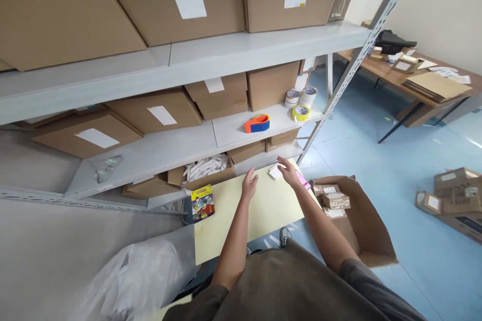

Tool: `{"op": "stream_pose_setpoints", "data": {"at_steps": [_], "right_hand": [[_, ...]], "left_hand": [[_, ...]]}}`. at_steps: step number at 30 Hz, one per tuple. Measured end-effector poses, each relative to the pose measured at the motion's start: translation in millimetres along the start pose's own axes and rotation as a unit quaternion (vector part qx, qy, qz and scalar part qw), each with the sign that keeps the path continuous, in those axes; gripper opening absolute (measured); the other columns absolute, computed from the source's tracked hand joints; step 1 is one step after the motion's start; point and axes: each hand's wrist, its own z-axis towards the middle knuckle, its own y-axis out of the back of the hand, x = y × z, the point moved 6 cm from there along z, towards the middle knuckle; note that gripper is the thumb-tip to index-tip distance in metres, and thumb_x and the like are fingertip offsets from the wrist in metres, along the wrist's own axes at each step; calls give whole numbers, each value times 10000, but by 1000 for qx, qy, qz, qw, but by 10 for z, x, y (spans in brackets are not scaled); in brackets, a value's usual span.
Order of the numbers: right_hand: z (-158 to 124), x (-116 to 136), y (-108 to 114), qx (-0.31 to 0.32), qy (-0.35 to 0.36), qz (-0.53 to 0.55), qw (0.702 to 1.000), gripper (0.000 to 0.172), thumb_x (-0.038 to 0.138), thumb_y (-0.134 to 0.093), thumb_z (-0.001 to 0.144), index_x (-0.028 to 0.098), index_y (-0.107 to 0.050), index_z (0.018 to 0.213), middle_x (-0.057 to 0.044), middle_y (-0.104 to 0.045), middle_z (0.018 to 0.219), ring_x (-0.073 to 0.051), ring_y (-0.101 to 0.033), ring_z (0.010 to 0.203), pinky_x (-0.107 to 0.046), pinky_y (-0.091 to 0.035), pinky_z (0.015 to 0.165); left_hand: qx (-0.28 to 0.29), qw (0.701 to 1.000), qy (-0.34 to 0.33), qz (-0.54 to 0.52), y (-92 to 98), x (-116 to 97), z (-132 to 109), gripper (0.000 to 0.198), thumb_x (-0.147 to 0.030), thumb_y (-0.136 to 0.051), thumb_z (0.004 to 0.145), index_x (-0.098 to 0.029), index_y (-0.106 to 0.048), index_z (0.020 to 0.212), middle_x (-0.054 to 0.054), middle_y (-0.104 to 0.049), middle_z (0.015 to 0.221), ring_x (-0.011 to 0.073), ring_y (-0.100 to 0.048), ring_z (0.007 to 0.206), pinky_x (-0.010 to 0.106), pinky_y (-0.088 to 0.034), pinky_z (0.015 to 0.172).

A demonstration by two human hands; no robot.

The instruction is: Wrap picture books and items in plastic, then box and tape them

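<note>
Over the pale yellow tabletop [226, 210], my left hand [249, 185] is raised with thumb and fingers apart, holding nothing. My right hand [288, 173] reaches over the table's far right part, its fingers stretched out and apart. Just left of those fingers lies a small white stack or pad [275, 171]; whether the fingertips touch it I cannot tell. A pink-screened phone [303, 180] lies partly behind my right wrist. At the table's left edge is a yellow and red printed box [202, 203].
Shelving [241, 62] with cardboard boxes [158, 115] rises ahead. On its middle shelf are an orange and blue tape dispenser [257, 123] and tape rolls [301, 112]. An open carton [371, 225] with small boxes stands right; plastic bags [131, 281] lie lower left.
</note>
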Motion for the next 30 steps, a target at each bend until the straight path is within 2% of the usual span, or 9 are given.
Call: {"op": "stream_pose_setpoints", "data": {"at_steps": [5, 9, 11, 13, 16, 18, 24, 27, 30], "right_hand": [[1020, 595, -152, 44, 88, -64, 993, 498, 328, -715, 816, 283, -769, 1308, -88, -716, 1440, -334, -629, 1362, -530, -478, 1207], [1737, 1139, -419, 65, 201, -163, 964, 501, 236, -662, 855, 236, -757, 1347, -100, -708, 1451, -330, -561, 1439, -480, -368, 1303], [1988, 1297, -600, 97, 227, -258, 934, 523, 190, -610, 885, 182, -720, 1397, -125, -673, 1504, -321, -528, 1473, -457, -363, 1303], [2148, 1335, -780, 152, 230, -386, 880, 535, 166, -595, 906, 118, -677, 1432, -171, -652, 1525, -329, -528, 1472, -451, -383, 1276], [2240, 1274, -935, 211, 227, -527, 791, 494, 195, -619, 939, 70, -663, 1415, -230, -692, 1447, -368, -572, 1412, -470, -391, 1238], [2247, 1246, -967, 212, 231, -561, 766, 456, 229, -598, 979, 70, -663, 1402, -247, -713, 1401, -384, -588, 1382, -492, -374, 1229], [2107, 1255, -961, 210, 239, -570, 758, 489, 254, -588, 1010, 48, -608, 1452, -265, -722, 1364, -377, -612, 1331, -478, -373, 1194], [1886, 1348, -857, 185, 275, -556, 762, 465, 236, -591, 1009, 51, -620, 1435, -259, -723, 1349, -379, -600, 1319, -476, -373, 1180], [1533, 1413, -673, 152, 300, -540, 772, 419, 253, -609, 1008, 85, -648, 1390, -244, -733, 1307, -387, -599, 1271, -492, -390, 1139]], "left_hand": [[-23, 999, -46, -12, -260, -602, 353, 711, -538, -796, 925, -276, -586, 1552, 165, -489, 1685, 354, -458, 1567, 495, -445, 1225], [-73, 994, -77, 5, -256, -1007, 448, 662, -499, -797, 932, -293, -616, 1534, 130, -549, 1642, 355, -497, 1534, 482, -475, 1203], [-102, 991, -87, 17, -179, -1076, 367, 625, -493, -786, 939, -296, -640, 1513, 120, -585, 1610, 338, -537, 1502, 469, -484, 1198], [-132, 986, -98, 28, -70, -1072, 227, 592, -498, -775, 944, -290, -665, 1487, 120, -616, 1578, 320, -581, 1461, 465, -487, 1198], [-157, 982, -101, 39, 84, -987, 5, 561, -512, -774, 940, -264, -702, 1438, 132, -674, 1506, 304, -658, 1367, 475, -498, 1193], [-166, 981, -89, 47, 162, -911, -111, 552, -522, -784, 928, -251, -723, 1405, 138, -718, 1439, 298, -716, 1269, 486, -521, 1170], [-180, 980, -77, 42, 269, -788, -242, 549, -525, -799, 912, -228, -742, 1370, 152, -746, 1384, 303, -757, 1176, 483, -576, 1095], [-182, 979, -88, 25, 330, -777, -205, 530, -507, -784, 921, -210, -744, 1357, 161, -750, 1373, 303, -752, 1187, 480, -566, 1106], [-173, 980, -99, 13, 406, -772, -134, 506, -495, -755, 939, -206, -738, 1354, 162, -741, 1387, 298, -738, 1221, 473, -549, 1130]]}}
